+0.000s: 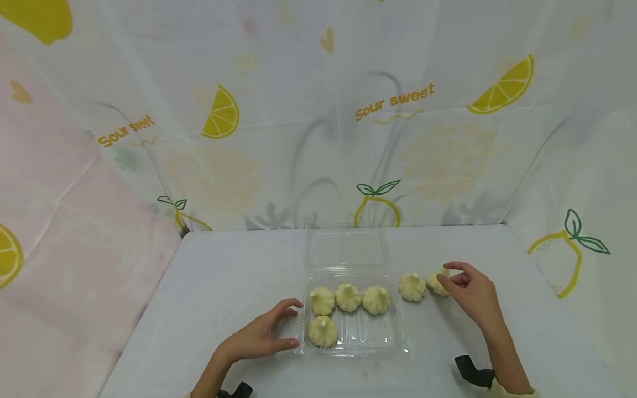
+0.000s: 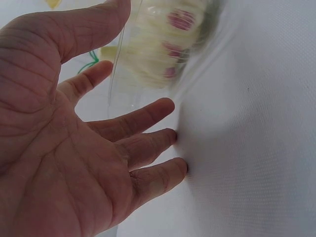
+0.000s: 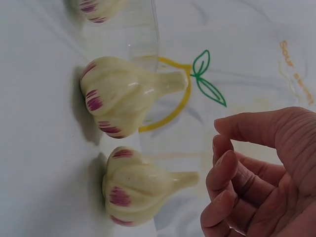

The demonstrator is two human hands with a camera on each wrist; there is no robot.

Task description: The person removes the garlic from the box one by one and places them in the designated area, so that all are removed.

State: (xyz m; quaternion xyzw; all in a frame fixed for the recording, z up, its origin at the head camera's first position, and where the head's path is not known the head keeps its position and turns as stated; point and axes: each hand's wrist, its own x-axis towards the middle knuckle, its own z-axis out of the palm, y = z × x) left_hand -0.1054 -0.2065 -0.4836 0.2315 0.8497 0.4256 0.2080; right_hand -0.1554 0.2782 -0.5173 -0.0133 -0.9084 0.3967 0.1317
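A clear plastic box (image 1: 368, 334) with its lid (image 1: 346, 250) folded back holds several garlic bulbs, three across the back row and one garlic bulb (image 1: 322, 331) at front left. My left hand (image 1: 264, 336) stands at the box's left side, fingers spread and bent a little, thumb by the rim; whether it touches is unclear. Right of the box sit two more bulbs, a nearer-to-box garlic bulb (image 3: 111, 96) and an outer garlic bulb (image 3: 136, 190) with purple streaks. My right hand (image 1: 473, 293) hovers beside the outer bulb, fingers loosely curved, a gap between fingertips and stem.
The white table (image 1: 224, 271) reaches back to a hanging cloth (image 1: 298, 110) printed with lemons. More cloth closes off both sides. Black curved pieces (image 1: 473, 373) are strapped at the wrists.
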